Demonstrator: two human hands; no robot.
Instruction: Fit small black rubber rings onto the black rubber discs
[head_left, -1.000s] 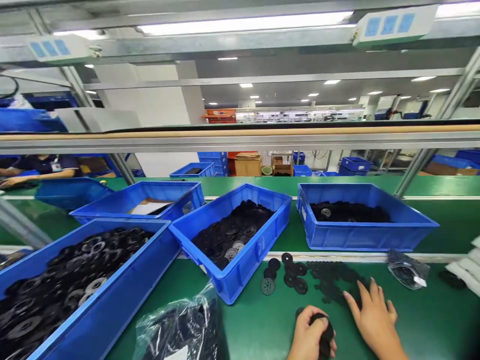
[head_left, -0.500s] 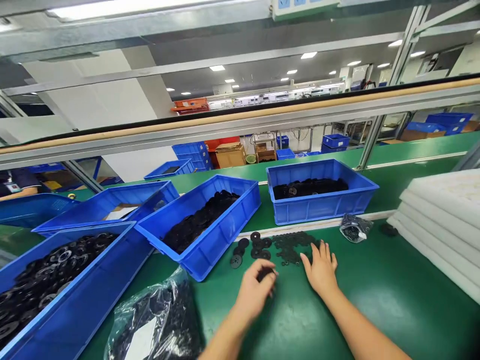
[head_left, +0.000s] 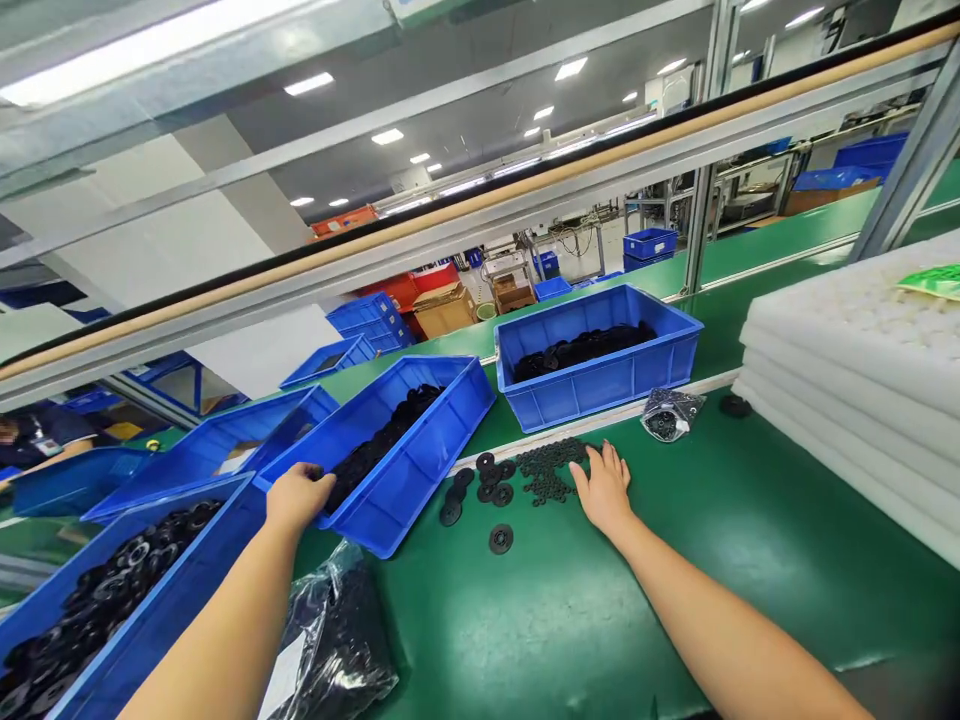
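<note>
Conceivably, a sideways sweep of the right hand (head_left: 602, 490), spread beside small black rings (head_left: 551, 468) on the table (head_left: 525, 625), could scatter them, while the left hand (head_left: 298, 493) curls at the rim of a blue bin (head_left: 420, 483) of black discs (head_left: 390, 437), its grip indiscernible.

Two bare hands (head_left: 604, 492), slender fingers (head_left: 580, 480), narrow wrists (head_left: 626, 532), bare forearms (head_left: 234, 610) that broaden away from the wrists
</note>
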